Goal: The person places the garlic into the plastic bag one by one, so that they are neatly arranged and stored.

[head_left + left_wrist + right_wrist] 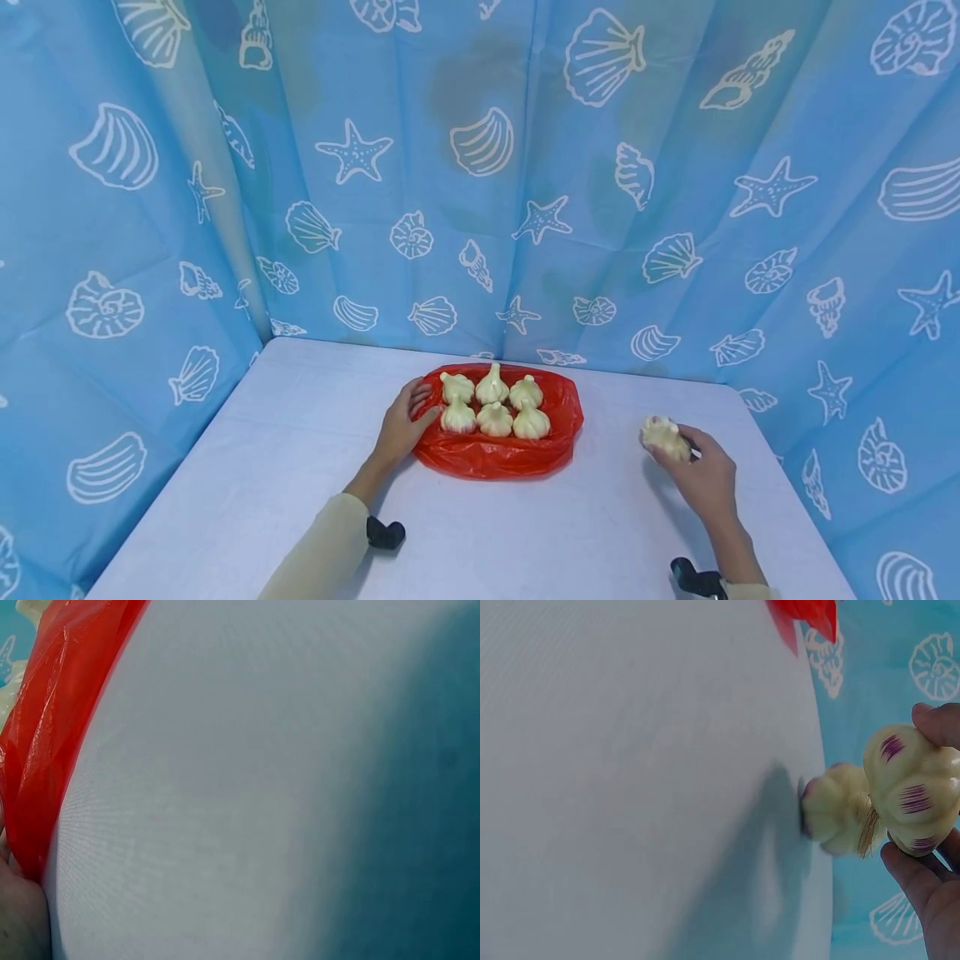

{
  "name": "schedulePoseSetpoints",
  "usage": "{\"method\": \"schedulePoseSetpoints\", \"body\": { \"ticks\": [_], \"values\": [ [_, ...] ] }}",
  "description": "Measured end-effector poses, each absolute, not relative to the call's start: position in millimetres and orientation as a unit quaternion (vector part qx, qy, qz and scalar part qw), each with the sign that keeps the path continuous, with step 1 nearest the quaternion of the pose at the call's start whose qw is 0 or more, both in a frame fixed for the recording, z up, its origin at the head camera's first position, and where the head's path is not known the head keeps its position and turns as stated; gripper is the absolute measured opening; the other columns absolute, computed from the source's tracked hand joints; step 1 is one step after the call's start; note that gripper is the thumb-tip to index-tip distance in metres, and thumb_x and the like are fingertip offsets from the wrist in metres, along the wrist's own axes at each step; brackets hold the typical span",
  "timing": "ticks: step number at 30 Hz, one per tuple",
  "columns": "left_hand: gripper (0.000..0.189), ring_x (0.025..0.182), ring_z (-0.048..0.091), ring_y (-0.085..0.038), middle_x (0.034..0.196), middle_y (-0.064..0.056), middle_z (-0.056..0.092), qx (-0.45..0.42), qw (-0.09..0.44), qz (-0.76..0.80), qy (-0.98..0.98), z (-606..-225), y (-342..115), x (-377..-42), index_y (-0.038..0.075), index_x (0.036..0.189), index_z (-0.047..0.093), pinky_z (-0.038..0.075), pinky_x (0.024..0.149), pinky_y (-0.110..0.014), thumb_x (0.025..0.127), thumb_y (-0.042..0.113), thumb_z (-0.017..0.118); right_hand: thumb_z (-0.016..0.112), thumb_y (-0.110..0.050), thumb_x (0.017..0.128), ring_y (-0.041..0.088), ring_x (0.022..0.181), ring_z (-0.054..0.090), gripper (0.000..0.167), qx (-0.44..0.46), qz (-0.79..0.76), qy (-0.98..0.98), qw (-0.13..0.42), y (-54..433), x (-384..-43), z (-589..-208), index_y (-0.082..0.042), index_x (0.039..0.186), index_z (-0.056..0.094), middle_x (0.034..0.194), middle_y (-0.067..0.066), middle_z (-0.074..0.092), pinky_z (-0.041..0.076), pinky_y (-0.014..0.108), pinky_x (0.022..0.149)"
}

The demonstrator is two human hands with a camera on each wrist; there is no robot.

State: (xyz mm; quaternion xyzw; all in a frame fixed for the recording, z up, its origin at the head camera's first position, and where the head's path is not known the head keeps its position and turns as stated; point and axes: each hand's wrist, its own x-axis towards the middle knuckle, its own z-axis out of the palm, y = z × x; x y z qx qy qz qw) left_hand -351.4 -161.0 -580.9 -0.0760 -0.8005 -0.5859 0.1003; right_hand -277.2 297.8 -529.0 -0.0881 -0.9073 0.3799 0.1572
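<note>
A red plastic bag (495, 458), spread like a tray, holds several pale garlic bulbs (495, 419) in two rows. At its left end my left hand (401, 429) grips the edge, fingers curled against the rim; the left wrist view shows only part of the palm beside the red plastic (56, 727). Off to the right, my right hand (705, 475) holds a garlic bulb (663, 437) between thumb and fingers. In the right wrist view this held bulb (911, 787) shows purple streaks and dry roots. Another garlic bulb (834, 808) is partly hidden behind it, near the table surface.
The white table (330, 400) meets a blue curtain (420, 192) with white shell and starfish prints at the back and both sides. Black wrist-camera mounts (386, 533) stick out from both wrists.
</note>
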Motion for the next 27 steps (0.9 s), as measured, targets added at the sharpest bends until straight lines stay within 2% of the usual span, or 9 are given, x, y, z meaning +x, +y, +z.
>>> {"method": "schedulePoseSetpoints", "body": {
  "ticks": [6, 14, 27],
  "values": [
    [0.064, 0.127, 0.051, -0.024, 0.137, -0.007, 0.054, -0.069, 0.098, -0.585, -0.802, -580.2, -160.6, -351.6, 0.010, 0.146, 0.039, 0.043, 0.103, -0.041, 0.091, 0.020, 0.070, 0.074, -0.043, 0.085, 0.042, 0.119, 0.050, 0.072, -0.058, 0.396, -0.900, 0.172, 283.4, -280.5, -521.2, 0.002, 0.135, 0.050, 0.133, 0.025, 0.052, 0.048, 0.057, 0.094],
    [0.063, 0.128, 0.050, -0.023, 0.137, -0.005, 0.054, -0.059, 0.092, -0.580, -0.807, -583.2, -159.6, -352.1, 0.012, 0.145, 0.041, 0.044, 0.102, -0.042, 0.091, 0.022, 0.071, 0.071, -0.054, 0.083, 0.042, 0.121, 0.051, 0.078, -0.066, 0.402, -0.901, 0.147, 262.4, -289.4, -513.4, -0.002, 0.137, 0.050, 0.135, 0.022, 0.052, 0.050, 0.054, 0.091],
    [0.061, 0.127, 0.051, -0.023, 0.137, -0.005, 0.054, -0.064, 0.100, -0.576, -0.809, -584.0, -159.4, -352.2, 0.011, 0.144, 0.043, 0.045, 0.102, -0.042, 0.091, 0.020, 0.070, 0.079, -0.048, 0.078, 0.035, 0.120, 0.054, 0.073, -0.016, 0.419, -0.894, 0.157, 226.3, -305.0, -498.4, -0.008, 0.134, 0.054, 0.133, 0.013, 0.056, 0.054, 0.049, 0.087]
  ]
}}
